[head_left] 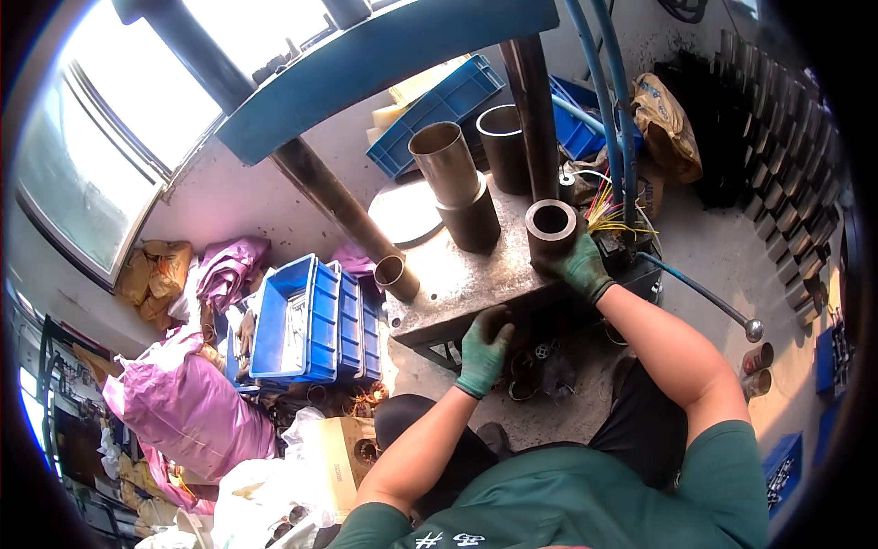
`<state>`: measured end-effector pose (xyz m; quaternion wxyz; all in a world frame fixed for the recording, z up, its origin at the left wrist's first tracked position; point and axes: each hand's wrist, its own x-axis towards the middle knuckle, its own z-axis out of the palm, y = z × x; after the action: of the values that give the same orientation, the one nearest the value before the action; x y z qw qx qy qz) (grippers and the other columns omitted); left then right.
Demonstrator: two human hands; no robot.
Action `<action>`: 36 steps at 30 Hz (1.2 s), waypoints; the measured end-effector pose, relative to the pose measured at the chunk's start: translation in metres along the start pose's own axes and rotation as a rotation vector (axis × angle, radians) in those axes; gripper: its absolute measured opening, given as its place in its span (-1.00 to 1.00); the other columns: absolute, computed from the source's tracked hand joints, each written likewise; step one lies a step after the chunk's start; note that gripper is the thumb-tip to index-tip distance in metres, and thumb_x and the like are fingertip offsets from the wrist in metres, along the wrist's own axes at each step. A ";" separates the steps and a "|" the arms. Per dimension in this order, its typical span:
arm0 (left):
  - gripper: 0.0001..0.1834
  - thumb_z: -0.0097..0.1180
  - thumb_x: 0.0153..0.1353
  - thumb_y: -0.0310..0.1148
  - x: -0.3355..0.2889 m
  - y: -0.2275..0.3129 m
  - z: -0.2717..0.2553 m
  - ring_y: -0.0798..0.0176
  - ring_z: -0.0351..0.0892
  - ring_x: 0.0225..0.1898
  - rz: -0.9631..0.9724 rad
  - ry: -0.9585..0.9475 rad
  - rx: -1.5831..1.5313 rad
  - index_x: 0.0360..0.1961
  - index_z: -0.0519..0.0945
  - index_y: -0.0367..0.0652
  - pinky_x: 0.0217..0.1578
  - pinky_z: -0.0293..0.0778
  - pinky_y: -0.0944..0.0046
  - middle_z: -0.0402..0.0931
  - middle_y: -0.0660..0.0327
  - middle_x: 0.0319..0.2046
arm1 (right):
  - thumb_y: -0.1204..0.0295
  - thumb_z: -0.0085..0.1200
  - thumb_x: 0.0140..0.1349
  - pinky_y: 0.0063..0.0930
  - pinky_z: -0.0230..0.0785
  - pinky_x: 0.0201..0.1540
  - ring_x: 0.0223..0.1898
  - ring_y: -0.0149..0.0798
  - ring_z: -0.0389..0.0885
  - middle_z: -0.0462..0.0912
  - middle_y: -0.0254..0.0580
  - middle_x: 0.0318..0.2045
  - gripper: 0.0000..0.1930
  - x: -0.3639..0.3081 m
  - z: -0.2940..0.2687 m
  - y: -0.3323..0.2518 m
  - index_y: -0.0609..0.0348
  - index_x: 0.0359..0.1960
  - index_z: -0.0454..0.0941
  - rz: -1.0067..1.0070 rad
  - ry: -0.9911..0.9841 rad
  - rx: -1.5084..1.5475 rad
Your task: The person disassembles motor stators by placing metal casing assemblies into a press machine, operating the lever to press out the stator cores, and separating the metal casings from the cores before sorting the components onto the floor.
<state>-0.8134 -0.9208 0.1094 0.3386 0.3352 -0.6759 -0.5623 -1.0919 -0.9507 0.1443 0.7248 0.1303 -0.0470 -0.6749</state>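
Observation:
My right hand point(583, 266), in a green glove, is wrapped round the lower right side of a thick-walled metal tube point(540, 249) standing at the right front of the steel press table point(457, 291). My left hand point(486, 349), also gloved, hangs at the table's front edge with nothing in it, thumb apart from the loosely bent fingers. Left of the held tube, a shiny metal sleeve point(444, 165) stands on a dark cylinder point(471, 224). Behind them is a wide dark tube point(503, 151). A short tube point(396, 278) sits at the table's left front corner.
The press's blue crossbeam point(393, 78) spans above the table on steel columns. A lever with a ball end point(753, 330) juts out at right. Blue crates point(311, 320) and a pink sack point(187, 403) lie left. Stacked metal pieces point(777, 156) line the right wall.

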 end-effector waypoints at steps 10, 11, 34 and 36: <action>-0.56 0.28 0.22 -0.31 0.003 -0.029 0.028 -0.22 0.63 0.02 0.339 -0.497 0.663 0.13 0.62 -0.19 0.05 0.58 -0.05 0.63 -0.07 -0.04 | 0.50 0.55 -0.06 -0.34 0.53 0.17 0.10 -0.24 0.61 0.67 -0.13 0.04 -0.27 -0.021 -0.004 0.040 0.18 0.20 0.48 -0.866 0.140 -1.553; -0.54 0.28 0.21 -0.29 0.005 -0.029 0.030 -0.21 0.62 0.04 0.351 -0.534 0.685 0.14 0.61 -0.19 0.07 0.56 -0.06 0.62 -0.07 -0.02 | 0.50 0.55 -0.06 -0.34 0.53 0.17 0.10 -0.24 0.61 0.67 -0.13 0.04 -0.27 -0.028 0.001 0.049 0.18 0.20 0.48 -0.866 0.135 -1.577; -0.42 0.25 0.34 -0.07 0.026 -0.010 0.026 -0.18 0.60 0.18 0.153 -0.908 0.833 0.27 0.57 -0.18 0.19 0.53 -0.09 0.58 -0.10 0.17 | 0.50 0.60 -0.05 -0.32 0.53 0.19 0.15 -0.17 0.60 0.64 -0.14 0.12 -0.26 0.121 0.219 0.114 0.31 0.21 0.50 -1.286 -0.413 -1.869; -0.41 0.26 0.34 -0.07 0.028 -0.004 0.023 -0.18 0.60 0.19 0.136 -0.924 0.841 0.29 0.57 -0.18 0.19 0.52 -0.09 0.58 -0.09 0.18 | 0.49 0.61 -0.05 -0.31 0.51 0.21 0.14 -0.17 0.60 0.64 -0.14 0.11 -0.27 0.139 0.221 0.110 0.31 0.19 0.50 -1.361 -0.375 -1.915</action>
<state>-0.8473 -0.9325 0.1049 -0.1141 0.1182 -0.9357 -0.3122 -1.0273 -1.1098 0.3694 0.0019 -0.5670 0.4498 -0.6901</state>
